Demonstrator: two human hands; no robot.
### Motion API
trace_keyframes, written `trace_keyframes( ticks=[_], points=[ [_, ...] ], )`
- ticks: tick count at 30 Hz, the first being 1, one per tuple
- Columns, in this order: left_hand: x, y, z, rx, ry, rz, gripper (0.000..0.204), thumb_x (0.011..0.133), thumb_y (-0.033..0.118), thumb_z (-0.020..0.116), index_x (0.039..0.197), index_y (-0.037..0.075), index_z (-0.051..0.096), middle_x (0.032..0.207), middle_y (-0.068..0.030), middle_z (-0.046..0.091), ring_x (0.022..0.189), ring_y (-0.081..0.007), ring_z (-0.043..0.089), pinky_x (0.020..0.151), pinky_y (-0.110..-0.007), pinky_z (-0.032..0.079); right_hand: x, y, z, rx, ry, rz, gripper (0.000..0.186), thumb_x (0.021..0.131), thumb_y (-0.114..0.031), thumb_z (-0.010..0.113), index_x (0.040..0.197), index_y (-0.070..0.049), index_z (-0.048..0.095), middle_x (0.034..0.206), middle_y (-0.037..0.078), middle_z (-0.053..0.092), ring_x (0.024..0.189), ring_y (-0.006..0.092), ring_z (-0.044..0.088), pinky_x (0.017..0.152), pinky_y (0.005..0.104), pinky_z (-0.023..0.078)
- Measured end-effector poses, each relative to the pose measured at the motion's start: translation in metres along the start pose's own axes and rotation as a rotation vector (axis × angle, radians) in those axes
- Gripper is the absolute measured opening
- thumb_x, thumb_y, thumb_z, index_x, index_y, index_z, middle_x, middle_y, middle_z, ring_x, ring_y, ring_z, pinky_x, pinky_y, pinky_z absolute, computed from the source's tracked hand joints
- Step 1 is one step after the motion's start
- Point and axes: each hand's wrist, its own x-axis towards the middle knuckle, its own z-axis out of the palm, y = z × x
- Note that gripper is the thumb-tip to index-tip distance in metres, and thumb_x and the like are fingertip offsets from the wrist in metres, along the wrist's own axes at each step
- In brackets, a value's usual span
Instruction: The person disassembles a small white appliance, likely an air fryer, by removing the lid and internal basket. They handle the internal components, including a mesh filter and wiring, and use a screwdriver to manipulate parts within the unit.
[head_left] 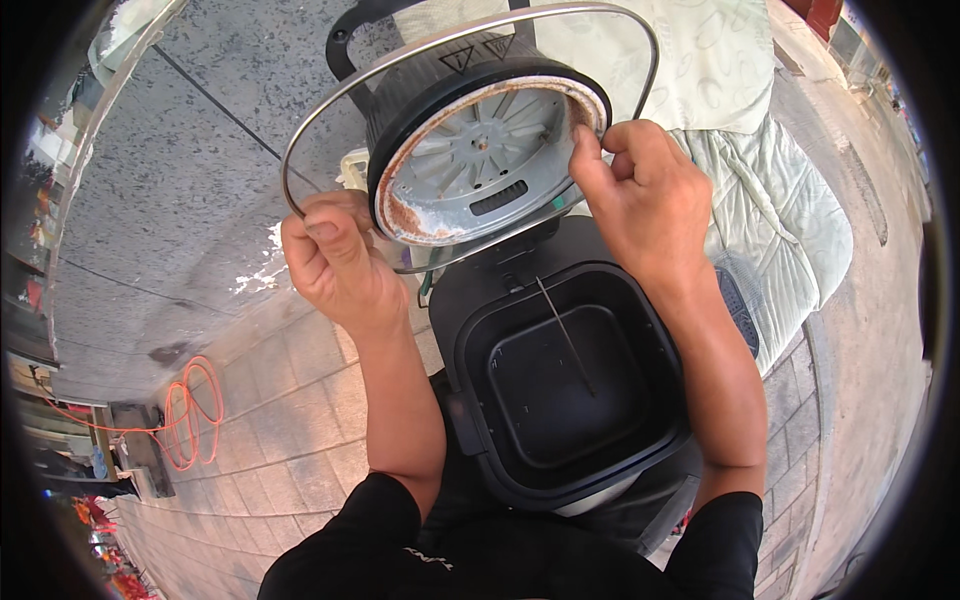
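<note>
A thin oval metal hoop (pixel 655 62) is held up in front of me. My left hand (pixel 345 260) pinches its left side between thumb and fingers. My right hand (pixel 645 200) is closed at its right side, the thumb over the near side. Whether glass spans the hoop I cannot tell. Seen through it is a round, dark appliance housing (pixel 400 105) with a black handle and a vented, rust-stained metal underside (pixel 480 145). Below my hands, a black, square, rounded-corner basket (pixel 560 440) sits on my lap. A thin metal rod (pixel 568 340) lies slanted inside.
A pale quilted cloth (pixel 775 230) lies ahead to the right. Left of me is a speckled grey slab (pixel 170 190). An orange cord (pixel 190 415) lies coiled on the paved ground (pixel 270 440). A dark sole-like shape (pixel 735 310) shows beside my right forearm.
</note>
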Motion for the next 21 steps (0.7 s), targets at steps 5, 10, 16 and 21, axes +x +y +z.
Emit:
trace_keyframes(
  ticks=[5, 10, 16, 21],
  points=[
    [0.003, 0.003, 0.007, 0.081, 0.024, -0.047, 0.046, 0.103, 0.05, 0.066, 0.092, 0.006, 0.055, 0.079, -0.0015, 0.056, 0.061, -0.0065, 0.043, 0.055, -0.022, 0.034, 0.0, 0.003, 0.007, 0.039, -0.01, 0.057, 0.025, 0.084, -0.02, 0.083, 0.078, -0.007, 0.062, 0.066, 0.009, 0.065, 0.053, 0.0279, 0.063, 0.05, 0.0389, 0.05],
    [0.004, -0.001, 0.002, 0.056, -0.008, -0.133, 0.037, 0.104, 0.04, 0.067, 0.096, 0.006, 0.055, 0.083, -0.0023, 0.058, 0.062, -0.0064, 0.044, 0.055, -0.021, 0.035, 0.003, -0.001, 0.008, 0.083, -0.072, 0.221, 0.026, 0.086, -0.024, 0.082, 0.08, -0.005, 0.064, 0.064, 0.007, 0.064, 0.052, 0.0253, 0.062, 0.05, 0.0383, 0.049],
    [0.003, -0.005, 0.004, 0.034, 0.011, -0.106, 0.034, 0.105, 0.038, 0.066, 0.096, 0.007, 0.054, 0.085, -0.0021, 0.059, 0.063, -0.0056, 0.044, 0.055, -0.02, 0.035, 0.003, -0.002, 0.012, 0.121, -0.098, 0.301, 0.029, 0.088, -0.028, 0.081, 0.082, -0.004, 0.066, 0.063, 0.007, 0.062, 0.053, 0.024, 0.06, 0.052, 0.0385, 0.049],
    [0.001, -0.009, 0.009, 0.025, 0.038, -0.066, 0.034, 0.105, 0.038, 0.066, 0.095, 0.008, 0.054, 0.085, -0.0015, 0.059, 0.064, -0.0049, 0.045, 0.056, -0.02, 0.034, 0.003, 0.001, 0.013, 0.119, -0.104, 0.313, 0.029, 0.088, -0.028, 0.082, 0.082, -0.005, 0.066, 0.064, 0.006, 0.062, 0.054, 0.0237, 0.06, 0.053, 0.0379, 0.049]
  ],
)
